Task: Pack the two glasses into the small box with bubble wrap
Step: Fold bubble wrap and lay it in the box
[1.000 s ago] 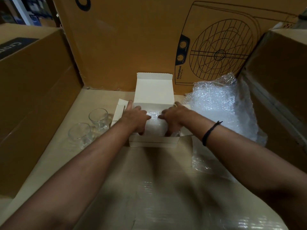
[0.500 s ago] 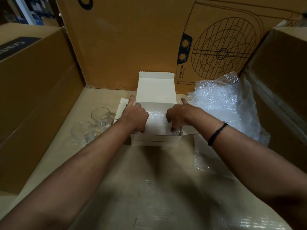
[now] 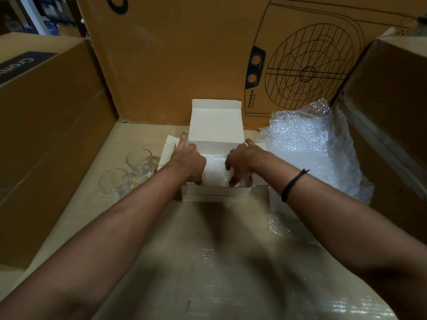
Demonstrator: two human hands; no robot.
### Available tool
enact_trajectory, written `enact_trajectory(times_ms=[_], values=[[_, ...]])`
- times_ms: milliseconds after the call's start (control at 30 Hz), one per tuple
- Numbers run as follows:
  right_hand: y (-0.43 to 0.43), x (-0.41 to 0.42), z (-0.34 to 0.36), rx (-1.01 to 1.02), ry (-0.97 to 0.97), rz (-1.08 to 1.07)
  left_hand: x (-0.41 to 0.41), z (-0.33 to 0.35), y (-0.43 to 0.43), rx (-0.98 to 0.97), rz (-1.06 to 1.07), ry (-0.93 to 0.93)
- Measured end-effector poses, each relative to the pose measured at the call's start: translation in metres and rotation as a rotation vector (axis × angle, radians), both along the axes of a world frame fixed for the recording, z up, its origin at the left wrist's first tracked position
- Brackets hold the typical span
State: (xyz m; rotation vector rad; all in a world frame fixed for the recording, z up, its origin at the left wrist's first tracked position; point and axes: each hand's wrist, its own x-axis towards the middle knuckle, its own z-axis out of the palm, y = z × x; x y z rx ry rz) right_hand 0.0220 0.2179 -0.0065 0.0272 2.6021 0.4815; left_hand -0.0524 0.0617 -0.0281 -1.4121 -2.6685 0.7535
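Currently only bubble wrap (image 3: 215,166) is contained in the small white box (image 3: 215,196); it is pressed by the bent-fingered left hand (image 3: 188,161) and right hand (image 3: 243,160), though whether it is pinched cannot be told.

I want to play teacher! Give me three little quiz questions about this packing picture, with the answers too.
1. True or false: the near glass and the far glass are already inside the small box.
2. What lies to the right of the box? A) a bubble wrap pile B) scissors C) a tape roll
3. Fill in: the left hand and the right hand both reach into the ____.
Key: 1 false; 2 A; 3 box.
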Motion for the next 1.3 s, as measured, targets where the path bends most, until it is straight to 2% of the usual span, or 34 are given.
enact_trajectory(times_ms=[167,300,400,633,700,833,1000,1067,1167,1233,1300], values=[[0.0,0.008,-0.03,0.076,0.087,0.091,0.005,-0.012,0.001,0.011,0.036,-0.031],[0.001,0.002,-0.014,-0.037,0.03,-0.038,0.002,0.0,0.0,0.037,0.047,0.026],[0.011,0.003,-0.001,-0.048,0.123,-0.089,0.004,0.012,-0.004,0.105,0.057,0.125],[0.004,0.012,-0.008,0.152,0.046,-0.045,0.015,0.004,-0.002,-0.072,0.101,0.104],[0.002,0.012,-0.004,0.147,0.063,-0.04,0.017,0.005,0.0,-0.042,0.121,0.099],[0.006,0.012,-0.002,-0.005,0.2,0.01,0.015,0.013,0.001,0.15,0.145,0.108],[0.009,0.014,-0.025,0.013,0.045,0.012,0.017,0.0,0.001,-0.004,0.157,0.06],[0.009,0.015,-0.027,0.009,0.042,0.004,0.02,0.0,-0.001,0.006,0.17,0.037],[0.01,0.015,-0.016,-0.039,0.107,0.015,0.027,0.002,-0.01,0.245,0.174,-0.003],[0.017,0.014,-0.006,-0.204,0.261,-0.039,0.035,-0.004,-0.023,0.579,0.122,-0.013],[0.022,0.014,0.003,-0.453,0.433,-0.14,0.054,-0.016,-0.045,0.946,0.071,-0.017]])
